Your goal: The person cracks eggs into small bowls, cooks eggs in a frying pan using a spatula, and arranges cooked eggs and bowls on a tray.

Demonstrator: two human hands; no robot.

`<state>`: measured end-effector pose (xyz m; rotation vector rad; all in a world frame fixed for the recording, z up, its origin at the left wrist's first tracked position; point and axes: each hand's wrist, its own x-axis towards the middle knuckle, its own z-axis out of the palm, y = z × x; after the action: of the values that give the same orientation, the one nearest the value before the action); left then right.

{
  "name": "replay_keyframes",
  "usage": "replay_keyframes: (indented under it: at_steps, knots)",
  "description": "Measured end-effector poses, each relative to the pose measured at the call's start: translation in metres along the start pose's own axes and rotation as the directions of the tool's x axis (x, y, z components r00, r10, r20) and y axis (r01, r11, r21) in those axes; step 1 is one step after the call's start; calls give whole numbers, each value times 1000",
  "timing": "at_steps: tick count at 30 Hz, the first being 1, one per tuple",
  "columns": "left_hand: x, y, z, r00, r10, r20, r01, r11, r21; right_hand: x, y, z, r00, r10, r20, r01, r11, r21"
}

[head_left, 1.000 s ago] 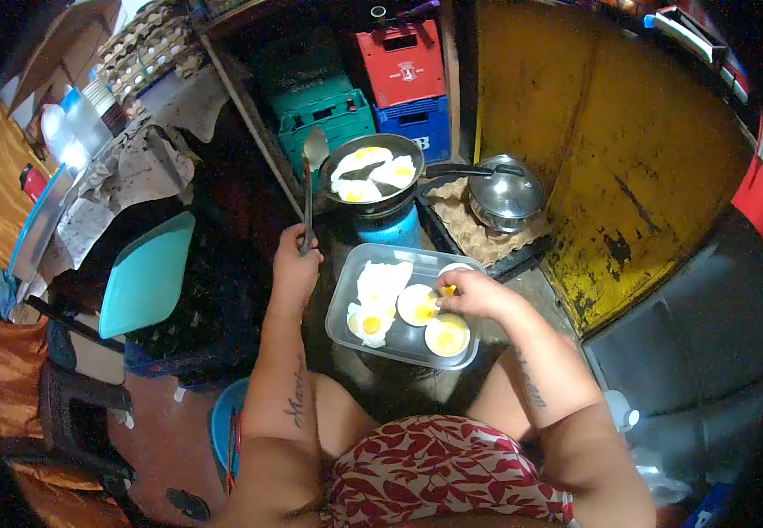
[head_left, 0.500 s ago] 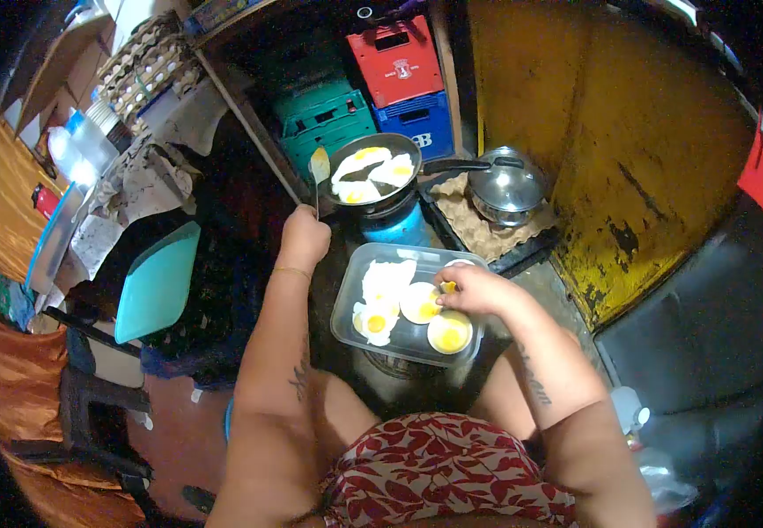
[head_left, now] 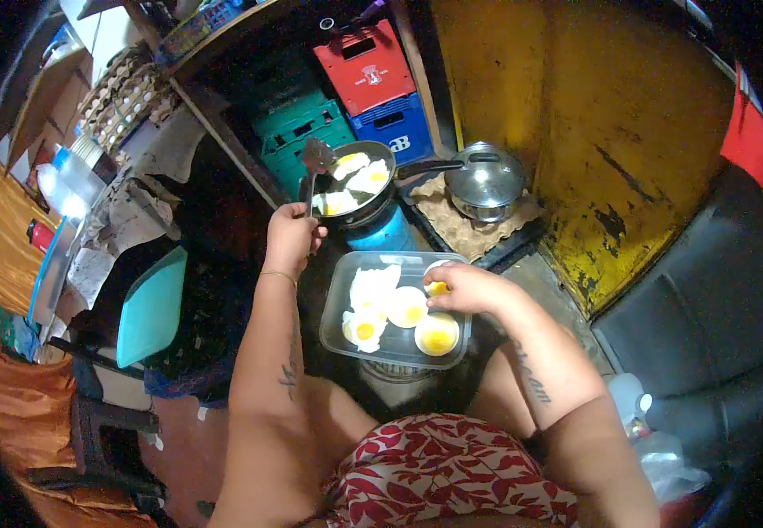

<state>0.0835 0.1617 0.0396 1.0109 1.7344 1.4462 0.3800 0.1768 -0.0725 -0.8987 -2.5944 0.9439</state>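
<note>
At the centre of the frame, left hand [head_left: 291, 236] clamped on the handle of a spatula [head_left: 315, 162], blade reaching over the rim of the frying pan [head_left: 352, 183] with its fried eggs [head_left: 357, 179] on the blue burner [head_left: 384, 234]. Just below, right hand [head_left: 463, 288] pinching something yellow at the upper right edge of the clear tray [head_left: 335, 326] of cooked eggs [head_left: 375, 304]. At right of the pan, lidded steel pot [head_left: 483, 180] on an egg carton [head_left: 465, 231]. Above, red crate [head_left: 366, 63].

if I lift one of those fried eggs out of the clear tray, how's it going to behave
Probably floppy: the fried eggs lie thin and flat in the clear tray. Likely fragile, with raised yolks. Their shine suggests they are greasy, so possibly slippery.
</note>
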Motion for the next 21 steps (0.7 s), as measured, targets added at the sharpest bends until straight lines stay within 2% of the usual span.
replay_keyframes:
  at_steps: [3,4,6,8,10,11,13,14,16,21]
  knots:
    - [1,-9,-7,989,148,-32,-126,923,364,-2,1,-1,1000,-28,-13,28,999,18]
    - [10,-21,-19,989,147,-31,-126,923,364,-3,1,-2,1000,-25,-18,25,999,35]
    - [23,-42,-39,872,488,39,-390,644,659,-5,2,-2,1000,-22,-21,23,998,52]
    - [14,-41,-48,882,469,32,-371,653,660,-4,3,-1,999,-36,-23,37,999,39]
    - [-7,-28,-48,954,298,-33,-237,818,524,-4,-2,-3,1000,-12,-3,12,1000,23]
    - [-14,-26,-48,954,298,-37,-235,818,524,-4,-4,-4,1000,17,13,-17,1000,7]
    - [-25,-23,-47,995,68,-71,-58,989,136,-2,-3,-2,999,19,27,-19,1000,0]
    - [-29,-21,-47,995,67,-73,-57,989,133,-1,-3,0,999,23,39,-23,1000,-6]
    - [-35,-18,-47,998,-16,-53,15,1000,-16,1,-2,3,999,18,43,-18,1000,-12]
    - [-28,-21,-52,998,-54,12,55,992,-113,3,-6,5,998,19,61,-18,1000,-18]
